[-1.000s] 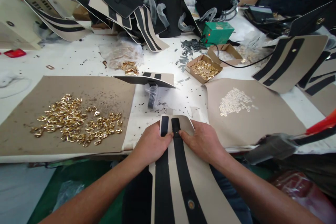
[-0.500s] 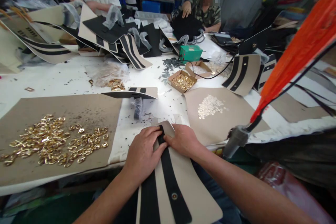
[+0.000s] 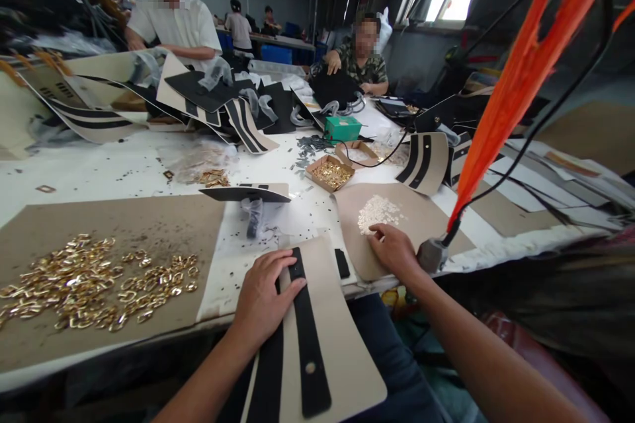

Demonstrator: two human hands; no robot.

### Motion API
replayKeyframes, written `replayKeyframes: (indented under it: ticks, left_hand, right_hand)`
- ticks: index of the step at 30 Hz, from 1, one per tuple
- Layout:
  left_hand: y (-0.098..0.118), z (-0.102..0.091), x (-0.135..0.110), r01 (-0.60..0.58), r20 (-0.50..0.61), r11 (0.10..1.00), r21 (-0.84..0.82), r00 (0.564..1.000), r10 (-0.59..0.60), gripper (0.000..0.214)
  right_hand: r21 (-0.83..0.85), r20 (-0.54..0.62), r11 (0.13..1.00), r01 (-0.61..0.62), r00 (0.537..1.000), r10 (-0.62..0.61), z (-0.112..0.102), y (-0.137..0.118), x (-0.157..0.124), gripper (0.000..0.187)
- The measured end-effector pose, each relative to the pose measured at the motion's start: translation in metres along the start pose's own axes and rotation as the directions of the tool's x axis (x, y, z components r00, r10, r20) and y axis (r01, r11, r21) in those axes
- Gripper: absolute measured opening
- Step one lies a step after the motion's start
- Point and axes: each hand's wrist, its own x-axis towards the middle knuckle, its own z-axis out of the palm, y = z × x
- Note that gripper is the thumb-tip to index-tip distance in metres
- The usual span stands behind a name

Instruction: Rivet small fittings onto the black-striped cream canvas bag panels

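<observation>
My left hand [image 3: 268, 287] grips the upper left part of a beige panel [image 3: 337, 337] with black straps, thumb across the strap and fingers along the edge. The panel slopes from the table edge down over my lap. A round hole or fitting shows in the lower part of its black strap [image 3: 312, 330]. My right hand [image 3: 394, 248] is at the near edge of a pile of small, pale, ring-like pieces [image 3: 380, 208], fingers curled and fingertips close together. Whether a piece is between them is too small to see.
Gold metal links [image 3: 84, 284] lie on a brown board at left. A small carton of gold parts [image 3: 331, 173] stands near a green box [image 3: 342, 129]. An orange-wrapped cable [image 3: 496, 119] hangs at right. Two people work across the table behind stacked panels [image 3: 198, 89].
My right hand has left the panel's top and moved right to the pile of pale pieces. My left hand stays on the panel. The view has tilted up.
</observation>
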Motion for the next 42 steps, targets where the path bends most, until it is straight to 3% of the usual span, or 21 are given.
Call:
replayKeyframes:
  ticks: [7,15,21,32,42]
  left_hand:
    - [0.0,0.001,-0.002,0.016,-0.007,1.0,-0.01,1.0,-0.016,0.03]
    - [-0.001,0.003,-0.004,0.006,-0.033,1.0,-0.003,0.999,-0.006,0.032]
    - [-0.003,0.005,-0.005,-0.007,-0.037,1.0,0.004,0.999,0.007,0.032]
    - [-0.002,0.004,-0.007,0.015,-0.02,1.0,-0.01,1.0,-0.015,0.036]
    - [0.003,0.003,-0.013,0.035,-0.041,0.997,-0.063,0.998,-0.037,0.035]
  right_hand:
    - [-0.057,0.077,0.997,0.043,0.996,-0.039,-0.001,0.0,0.003,0.022]
    - [-0.062,0.263,0.997,0.055,0.964,-0.037,-0.016,0.003,0.014,0.019]
    - [-0.191,0.327,0.976,0.108,0.944,-0.041,-0.019,0.001,0.022,0.018]
    - [-0.498,0.35,0.814,0.298,0.928,-0.125,-0.018,-0.017,0.021,0.016]
    - [-0.595,0.312,0.753,0.281,0.944,-0.107,-0.016,-0.016,0.01,0.026]
